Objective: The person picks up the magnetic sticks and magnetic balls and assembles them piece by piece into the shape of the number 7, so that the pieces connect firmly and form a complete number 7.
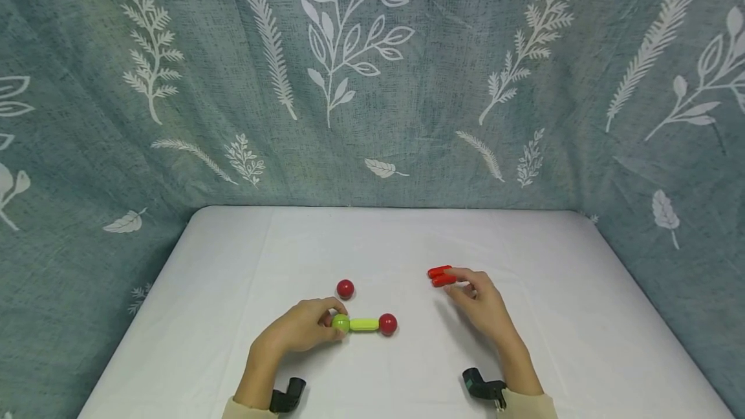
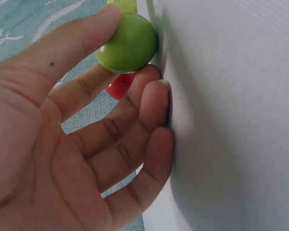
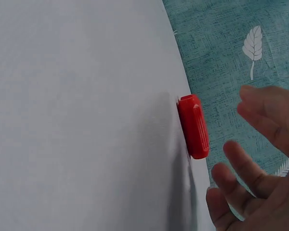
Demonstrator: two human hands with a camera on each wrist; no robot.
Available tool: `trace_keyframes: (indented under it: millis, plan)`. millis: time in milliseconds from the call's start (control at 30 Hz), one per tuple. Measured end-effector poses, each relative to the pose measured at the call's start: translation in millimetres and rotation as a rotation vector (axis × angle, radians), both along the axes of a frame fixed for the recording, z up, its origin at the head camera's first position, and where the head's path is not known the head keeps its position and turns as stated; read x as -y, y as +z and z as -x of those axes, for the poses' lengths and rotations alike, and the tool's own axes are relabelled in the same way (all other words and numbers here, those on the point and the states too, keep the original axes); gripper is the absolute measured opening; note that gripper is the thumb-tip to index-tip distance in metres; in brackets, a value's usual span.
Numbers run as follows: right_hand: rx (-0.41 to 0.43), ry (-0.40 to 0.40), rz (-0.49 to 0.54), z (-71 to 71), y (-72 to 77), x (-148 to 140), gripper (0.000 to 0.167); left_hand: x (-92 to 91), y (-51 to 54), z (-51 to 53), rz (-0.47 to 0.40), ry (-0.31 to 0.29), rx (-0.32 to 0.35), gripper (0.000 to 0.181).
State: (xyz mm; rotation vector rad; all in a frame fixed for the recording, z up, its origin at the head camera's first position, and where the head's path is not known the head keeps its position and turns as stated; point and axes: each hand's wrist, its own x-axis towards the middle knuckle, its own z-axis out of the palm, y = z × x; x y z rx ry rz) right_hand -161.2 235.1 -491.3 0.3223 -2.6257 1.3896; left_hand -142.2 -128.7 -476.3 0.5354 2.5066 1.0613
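My left hand (image 1: 302,325) pinches a green ball (image 1: 340,323) between thumb and fingers; the left wrist view shows the thumb on the ball (image 2: 127,44). A light green rod (image 1: 364,324) joins that ball to a red ball (image 1: 387,324) on its right. My right hand (image 1: 482,302) is beside two red rods (image 1: 444,280) lying side by side, its fingers spread around their right end. In the right wrist view, a gap shows between the fingers of the hand (image 3: 260,168) and the red rod (image 3: 194,127).
Another red ball (image 1: 345,289) lies just behind the green ball, near my left fingers. A white cloth covers the table (image 1: 582,315), and a green leaf-patterned curtain (image 1: 431,83) hangs behind it and at both sides.
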Motion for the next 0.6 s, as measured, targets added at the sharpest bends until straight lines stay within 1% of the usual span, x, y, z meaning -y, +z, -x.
trace_keyframes:
  millis: [100, 167, 367, 600]
  plan:
    - [-0.026, -0.011, 0.000, 3.2, -4.4, -0.3, 0.034, 0.0, 0.2, 0.0, 0.001, 0.003, -0.006, 0.028]
    - [-0.036, -0.038, -0.015, 4.7, -7.0, -0.9, 0.036, -0.2, 0.3, 0.0, 0.004, 0.005, -0.006, 0.028]
    - [-0.015, -0.068, -0.058, 6.2, -12.5, -2.5, 0.036, -1.1, 1.2, 0.2, -0.002, 0.007, -0.002, 0.027]
    - [0.001, -0.100, -0.184, 9.1, -16.2, -1.3, 0.037, -3.1, 3.2, -0.3, 0.001, 0.026, -0.014, 0.028]
